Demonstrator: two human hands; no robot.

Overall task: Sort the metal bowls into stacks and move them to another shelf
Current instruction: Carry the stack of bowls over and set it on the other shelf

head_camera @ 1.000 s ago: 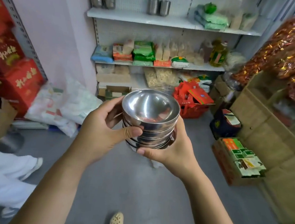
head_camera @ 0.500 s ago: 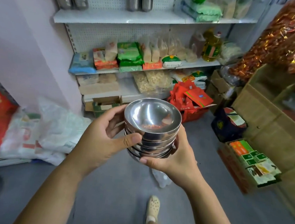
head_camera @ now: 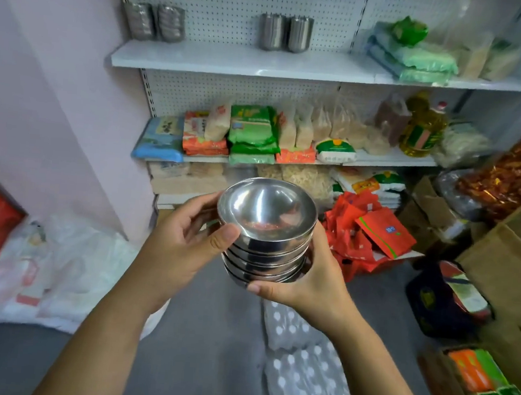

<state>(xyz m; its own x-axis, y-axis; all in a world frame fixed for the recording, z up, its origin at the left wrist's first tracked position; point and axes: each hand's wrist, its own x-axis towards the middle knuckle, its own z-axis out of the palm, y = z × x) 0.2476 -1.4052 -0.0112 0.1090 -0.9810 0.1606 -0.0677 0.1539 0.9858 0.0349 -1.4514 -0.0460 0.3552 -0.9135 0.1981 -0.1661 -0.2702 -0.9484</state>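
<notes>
Right now, holding a stack of shiny, round, nested steel bowls (head_camera: 266,229) up in the air with both hands, in front of a white pegboard shelving unit (head_camera: 236,8) and above the grey floor (head_camera: 211,333). Wrapping the left hand (head_camera: 180,247) around the left side of the stack, thumb pressing across the near wall of the upper bowls, fingers curling round the far side. Cupping the right hand (head_camera: 311,282) under and around the lower right of the stack, thumb lying along the bottom rim on the near side. Keeping each grip closed on the bowls, the stack sitting upright with the top bowl's mouth facing up, apart from every shelf.

Facing a white upper shelf board (head_camera: 232,59) carrying two pairs of grey metal vessels, one pair toward the left (head_camera: 154,22) and one near the middle (head_camera: 286,32), with pale green and blue bags (head_camera: 413,59) at the right end. Seeing, one shelf lower, green food packets (head_camera: 252,128) between orange and blue ones, and a yellow oil bottle (head_camera: 423,132) farther right.

Looking down past the hands at a heap of red packets (head_camera: 371,234) on the right, white plastic sacks (head_camera: 60,269) on the left, and white dotted packs (head_camera: 301,372) below the right forearm.
</notes>
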